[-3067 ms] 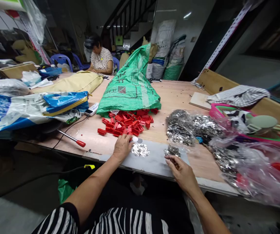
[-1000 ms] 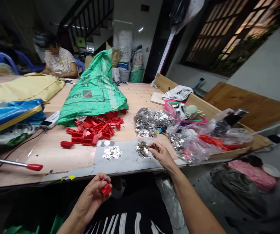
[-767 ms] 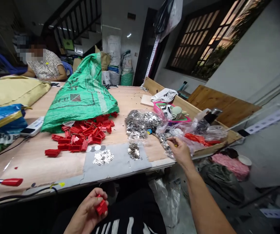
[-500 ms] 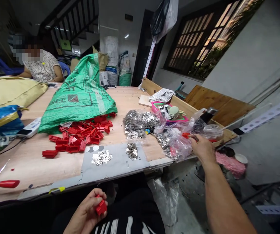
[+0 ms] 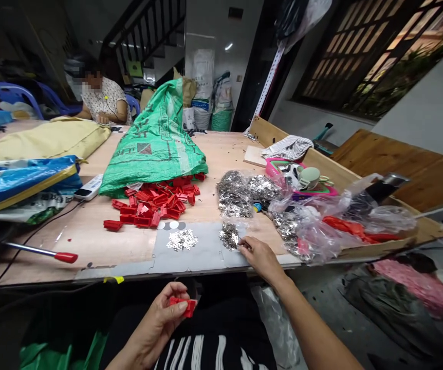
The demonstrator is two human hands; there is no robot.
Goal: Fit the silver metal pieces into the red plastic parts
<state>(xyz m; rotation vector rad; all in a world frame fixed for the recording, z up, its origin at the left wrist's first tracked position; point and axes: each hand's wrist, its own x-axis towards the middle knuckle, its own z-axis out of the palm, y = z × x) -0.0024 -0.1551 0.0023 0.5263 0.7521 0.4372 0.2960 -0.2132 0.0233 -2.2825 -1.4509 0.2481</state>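
My left hand [image 5: 169, 313] is closed around a red plastic piece [image 5: 185, 307], held above my lap. At the right edge of a small pile of dull metal parts [image 5: 229, 237], my right hand [image 5: 258, 255] has its fingertips pinched together; whatever is between them is too small to make out. The pile lies on a grey mat [image 5: 206, 261] at the table's near edge. To its left on the same mat is a pile of flat, shiny silver pieces [image 5: 182, 240]. Loose red plastic pieces [image 5: 152, 205] spill from the mouth of a green woven sack [image 5: 154, 149].
Plastic bags of metal parts [image 5: 235, 192] stand behind the mat. More clear bags [image 5: 321, 236] crowd the right, beside a pink-rimmed basket [image 5: 271, 167]. A red-handled lever [image 5: 65, 257] juts in at left. Across the table sits another person [image 5: 108, 100].
My right hand has moved left from the clear bags to the small metal pile. My left hand, still holding the red piece, is slightly higher. The view has turned left.
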